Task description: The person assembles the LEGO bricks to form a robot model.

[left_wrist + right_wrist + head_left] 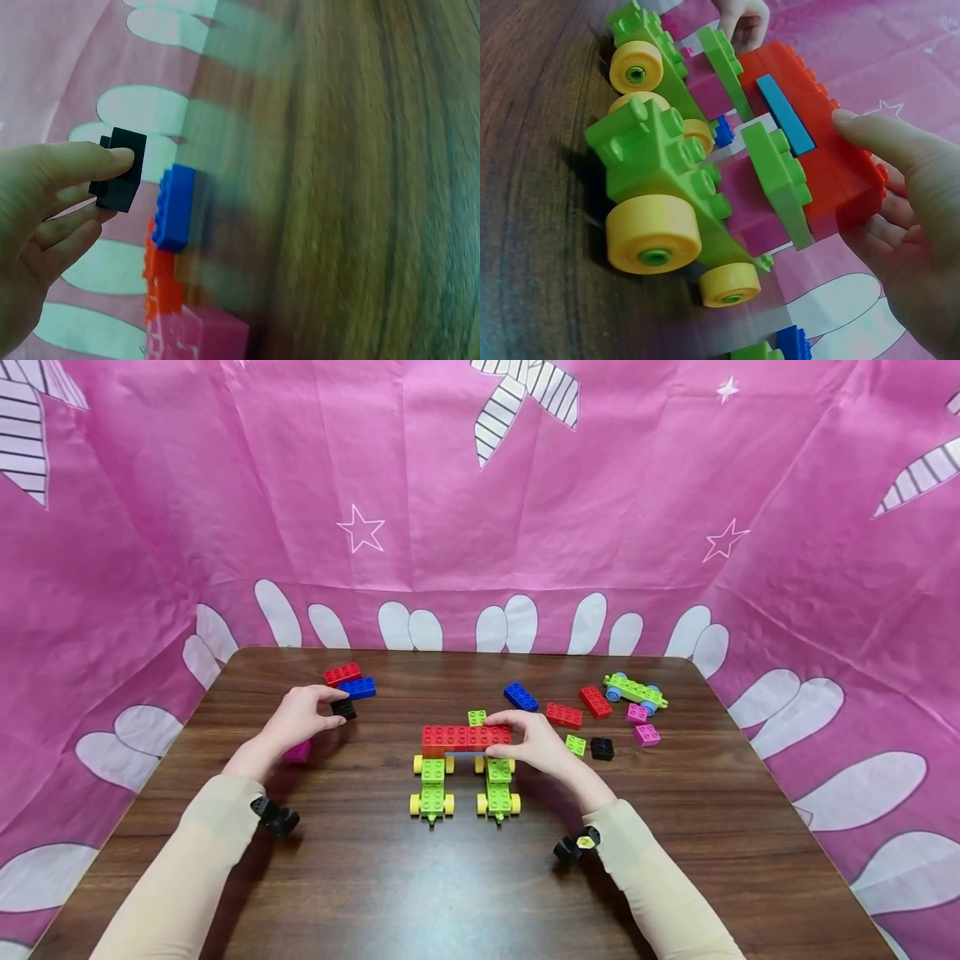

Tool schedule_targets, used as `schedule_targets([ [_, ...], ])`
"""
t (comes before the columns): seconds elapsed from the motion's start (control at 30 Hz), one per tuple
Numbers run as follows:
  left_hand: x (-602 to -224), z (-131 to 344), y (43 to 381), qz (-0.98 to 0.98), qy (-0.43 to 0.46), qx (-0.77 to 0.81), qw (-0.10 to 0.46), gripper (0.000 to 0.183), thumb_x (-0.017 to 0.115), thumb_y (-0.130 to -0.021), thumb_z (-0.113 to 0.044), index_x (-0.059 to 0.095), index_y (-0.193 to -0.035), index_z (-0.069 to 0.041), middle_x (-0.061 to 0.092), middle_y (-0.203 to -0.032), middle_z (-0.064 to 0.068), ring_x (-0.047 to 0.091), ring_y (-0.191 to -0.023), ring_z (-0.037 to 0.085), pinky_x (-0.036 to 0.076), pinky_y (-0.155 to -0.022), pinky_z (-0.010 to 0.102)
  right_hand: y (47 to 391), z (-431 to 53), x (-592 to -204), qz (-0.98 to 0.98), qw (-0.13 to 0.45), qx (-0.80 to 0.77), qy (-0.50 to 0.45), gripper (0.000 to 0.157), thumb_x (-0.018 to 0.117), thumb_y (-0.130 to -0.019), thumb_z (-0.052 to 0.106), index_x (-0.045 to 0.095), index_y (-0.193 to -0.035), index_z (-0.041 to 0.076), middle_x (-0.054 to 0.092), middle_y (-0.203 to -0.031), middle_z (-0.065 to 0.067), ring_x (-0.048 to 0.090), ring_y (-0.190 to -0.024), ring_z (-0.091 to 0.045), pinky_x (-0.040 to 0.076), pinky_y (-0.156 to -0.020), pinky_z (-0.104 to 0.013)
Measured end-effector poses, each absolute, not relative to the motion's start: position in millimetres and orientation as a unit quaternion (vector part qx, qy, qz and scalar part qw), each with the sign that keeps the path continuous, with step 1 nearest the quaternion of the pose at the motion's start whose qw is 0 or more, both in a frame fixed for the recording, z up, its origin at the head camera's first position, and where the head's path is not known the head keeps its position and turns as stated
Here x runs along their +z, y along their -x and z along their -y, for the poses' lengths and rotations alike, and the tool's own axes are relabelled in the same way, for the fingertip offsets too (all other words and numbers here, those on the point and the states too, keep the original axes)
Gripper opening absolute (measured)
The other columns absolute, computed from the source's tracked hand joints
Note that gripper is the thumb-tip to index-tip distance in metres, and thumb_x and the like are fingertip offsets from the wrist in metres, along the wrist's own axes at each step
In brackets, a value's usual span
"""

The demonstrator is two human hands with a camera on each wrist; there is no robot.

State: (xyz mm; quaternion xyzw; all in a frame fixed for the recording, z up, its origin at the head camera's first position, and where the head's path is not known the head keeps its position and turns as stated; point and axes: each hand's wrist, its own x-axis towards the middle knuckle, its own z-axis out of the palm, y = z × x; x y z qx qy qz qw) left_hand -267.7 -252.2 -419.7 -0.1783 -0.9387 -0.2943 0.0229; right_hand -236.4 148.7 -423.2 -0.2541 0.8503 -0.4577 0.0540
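Observation:
My left hand (300, 718) pinches a small black brick (122, 171) between thumb and fingers, at the left of the table. My right hand (538, 742) holds the right end of the red bricks (457, 737) that top a toy build, thumb on the near side. Two green wheeled bases (432, 797) with yellow wheels (654, 234) stand side by side under it. Pink bricks (754, 206) and green bricks (776, 184) rise from the bases to the red ones. A light-blue piece (786, 116) shows on the red bricks' underside.
At the back left lie a red brick (342, 673), a blue brick (358, 687) and a pink brick (297, 752). Several loose bricks, including a blue one (521, 697) and a black one (602, 748), lie on the right. Behind them stands another green wheeled base (635, 691) with blue wheels.

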Motion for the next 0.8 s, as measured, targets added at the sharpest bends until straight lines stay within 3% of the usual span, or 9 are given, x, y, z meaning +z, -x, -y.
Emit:
schedule_targets([
  [0.3, -407, 230, 261, 0.93, 0.211, -0.296, 0.051, 0.041, 0.076, -0.08, -0.009, 0.066, -0.118, 0.003, 0.068, -0.111, 0.023, 0.063, -0.101, 0.037, 0.048, -0.09, 0.053, 239, -143, -406, -0.836, 0.023, -0.464, 0.291, 0.044, 0.078, -0.081, 0.015, 0.064, -0.12, 0.001, 0.066, -0.115, -0.019, 0.062, -0.106, -0.034, 0.051, -0.092, -0.047],
  [0.57, -397, 211, 253, 0.919, 0.233, -0.314, 0.053, 0.042, 0.077, -0.08, -0.009, 0.066, -0.119, 0.001, 0.068, -0.113, 0.018, 0.063, -0.102, 0.034, 0.049, -0.091, 0.051, 242, -131, -393, -0.845, 0.003, -0.427, 0.32, 0.043, 0.082, -0.076, 0.015, 0.067, -0.116, 0.005, 0.069, -0.109, -0.009, 0.062, -0.096, -0.03, 0.054, -0.084, -0.036],
  [0.8, -394, 195, 245, 0.902, 0.261, -0.34, 0.055, 0.043, 0.078, -0.08, -0.009, 0.066, -0.119, -0.001, 0.068, -0.115, 0.016, 0.063, -0.105, 0.032, 0.051, -0.091, 0.05, 244, -118, -387, -0.854, 0.038, -0.41, 0.319, 0.039, 0.08, -0.079, 0.019, 0.068, -0.114, 0.007, 0.069, -0.11, -0.009, 0.063, -0.097, -0.028, 0.054, -0.084, -0.04],
])
